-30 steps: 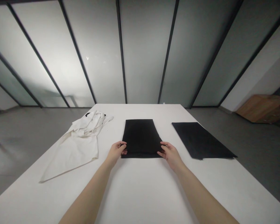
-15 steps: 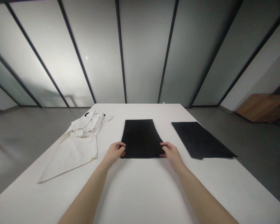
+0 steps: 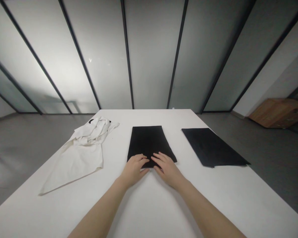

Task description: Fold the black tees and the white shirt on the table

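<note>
A black folded cloth (image 3: 149, 140) lies flat in the middle of the white table (image 3: 149, 208). On its near edge rests my left hand (image 3: 136, 168), fingers stretched out and pointing inward. My right hand (image 3: 167, 168) lies beside it on the same edge, its fingers spread. The two hands are close together but apart, and neither grips the cloth. Parts of the cloth's near edge are hidden under them.
To the right lies a second black folded cloth (image 3: 213, 147), reaching the table's right edge. A crumpled white cloth (image 3: 81, 155) is spread along the left side. Beyond the table stand frosted glass panels (image 3: 151, 56) and a wooden cabinet (image 3: 279, 113).
Both hands have let go of the black cloth's near side corners and moved inward to the middle of its near edge. The fingers have gone from pinching to lying flat.
</note>
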The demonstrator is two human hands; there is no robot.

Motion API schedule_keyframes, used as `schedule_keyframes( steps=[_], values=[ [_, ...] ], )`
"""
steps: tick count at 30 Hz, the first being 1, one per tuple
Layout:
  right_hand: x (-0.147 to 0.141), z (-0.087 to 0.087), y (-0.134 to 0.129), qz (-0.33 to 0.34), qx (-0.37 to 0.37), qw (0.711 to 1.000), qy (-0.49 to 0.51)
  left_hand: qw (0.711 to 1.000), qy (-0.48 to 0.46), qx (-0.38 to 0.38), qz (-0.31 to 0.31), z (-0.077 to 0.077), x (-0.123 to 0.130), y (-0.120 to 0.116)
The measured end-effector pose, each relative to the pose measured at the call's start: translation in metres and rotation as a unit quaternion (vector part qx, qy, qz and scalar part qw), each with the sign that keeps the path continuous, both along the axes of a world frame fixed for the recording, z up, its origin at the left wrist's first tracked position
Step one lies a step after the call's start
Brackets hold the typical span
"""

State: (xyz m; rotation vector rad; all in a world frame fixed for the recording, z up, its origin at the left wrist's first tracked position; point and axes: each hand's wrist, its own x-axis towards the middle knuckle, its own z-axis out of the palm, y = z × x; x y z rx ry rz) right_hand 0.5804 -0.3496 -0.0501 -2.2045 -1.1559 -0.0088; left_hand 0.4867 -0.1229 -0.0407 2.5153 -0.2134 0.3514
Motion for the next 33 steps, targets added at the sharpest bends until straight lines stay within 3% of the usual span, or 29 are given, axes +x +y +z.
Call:
schedule_keyframes(
  steps=[5, 19, 26, 33],
  values=[
    [0.004, -0.012, 0.003, -0.025, -0.049, 0.998, 0.023, 0.999, 0.052, 0.003, 0.003, -0.010, 0.005, 0.001],
    [0.014, -0.019, -0.011, -0.050, -0.099, 0.994, 0.009, 0.997, 0.056, 0.062, 0.002, -0.020, 0.002, 0.022],
    [0.013, -0.013, -0.013, -0.058, -0.117, 0.991, 0.001, 0.998, 0.049, 0.041, 0.002, -0.006, 0.001, 0.021],
    [0.003, 0.003, -0.001, 0.013, -0.033, 0.999, -0.032, 0.997, -0.011, 0.068, -0.039, 0.002, 0.003, 0.006]
  ],
)
